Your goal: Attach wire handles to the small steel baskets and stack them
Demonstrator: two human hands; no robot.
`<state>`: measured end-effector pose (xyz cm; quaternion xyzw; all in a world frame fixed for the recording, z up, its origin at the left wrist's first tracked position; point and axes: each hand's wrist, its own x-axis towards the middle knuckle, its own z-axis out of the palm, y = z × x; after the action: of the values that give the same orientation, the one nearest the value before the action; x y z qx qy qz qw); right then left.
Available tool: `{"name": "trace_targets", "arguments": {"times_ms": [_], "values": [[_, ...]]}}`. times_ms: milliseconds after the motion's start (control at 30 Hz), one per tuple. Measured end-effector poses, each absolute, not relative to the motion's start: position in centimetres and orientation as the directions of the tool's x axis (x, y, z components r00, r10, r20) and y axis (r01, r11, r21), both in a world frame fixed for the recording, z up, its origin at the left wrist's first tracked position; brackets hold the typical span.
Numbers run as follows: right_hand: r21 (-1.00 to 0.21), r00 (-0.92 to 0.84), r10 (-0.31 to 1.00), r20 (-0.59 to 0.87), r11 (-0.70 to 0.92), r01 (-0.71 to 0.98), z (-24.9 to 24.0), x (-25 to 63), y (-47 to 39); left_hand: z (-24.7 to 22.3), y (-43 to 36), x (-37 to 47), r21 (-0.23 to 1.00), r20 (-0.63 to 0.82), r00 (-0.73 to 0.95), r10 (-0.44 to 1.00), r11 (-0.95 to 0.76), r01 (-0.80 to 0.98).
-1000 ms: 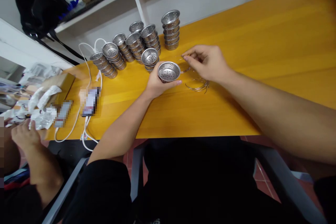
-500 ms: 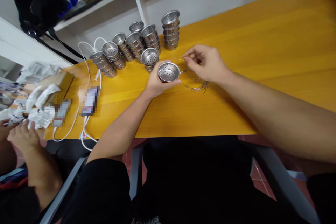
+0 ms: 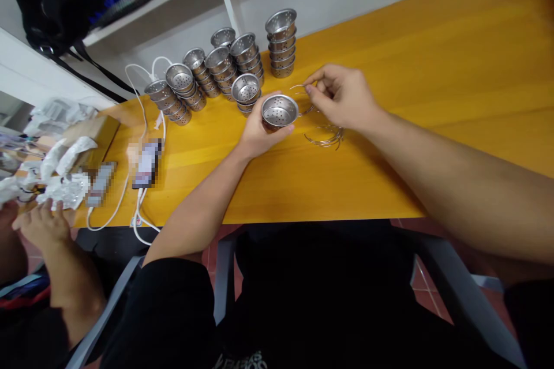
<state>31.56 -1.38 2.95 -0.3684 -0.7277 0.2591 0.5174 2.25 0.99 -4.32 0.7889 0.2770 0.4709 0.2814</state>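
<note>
My left hand [image 3: 256,134] is wrapped round a perforated metal strainer cup [image 3: 280,112], its open mouth tilted up toward me. To its right, my right hand [image 3: 344,97] pinches a thin curved metal wire [image 3: 298,86] between thumb and forefinger. The wire bends round toward the cup's right side; whether they touch I cannot tell. Below the right hand, several loose curved wires [image 3: 324,143] lie in a bunch on the table. Just behind my left hand stands a short stack of similar cups [image 3: 246,91], partly hidden by my fingers.
More stacked cups [image 3: 221,69] stand along the back of the yellow table [image 3: 389,57], with one tall stack [image 3: 282,49] farther right. At left are a phone [image 3: 147,164], white cables [image 3: 116,207], plastic bags [image 3: 64,189] and a co-worker's hand [image 3: 43,222].
The view has shifted slightly. The cup in my left hand has tipped a little, and my right hand still holds the wire in nearly the same place.
</note>
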Motion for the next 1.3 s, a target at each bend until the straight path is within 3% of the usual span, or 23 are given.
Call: {"name": "trace_targets", "arguments": {"times_ms": [367,967,1300], "values": [[-0.816,-0.274,0.816,0.509,0.559,0.148,3.9,30.5,-2.9,-4.3,1.1,2.6,0.754,0.507,0.341,0.792,-0.599,0.271],[-0.797,-0.230,0.856,0.463,0.516,0.314,3.8,28.8,-3.9,-4.6,0.5,3.7,0.751,0.486,0.427,0.763,-0.614,0.241],[-0.808,-0.200,0.864,0.462,0.503,0.305,3.9,28.6,-4.2,-2.7,-1.3,4.9,0.789,0.491,0.332,0.806,-0.572,0.222]]}}
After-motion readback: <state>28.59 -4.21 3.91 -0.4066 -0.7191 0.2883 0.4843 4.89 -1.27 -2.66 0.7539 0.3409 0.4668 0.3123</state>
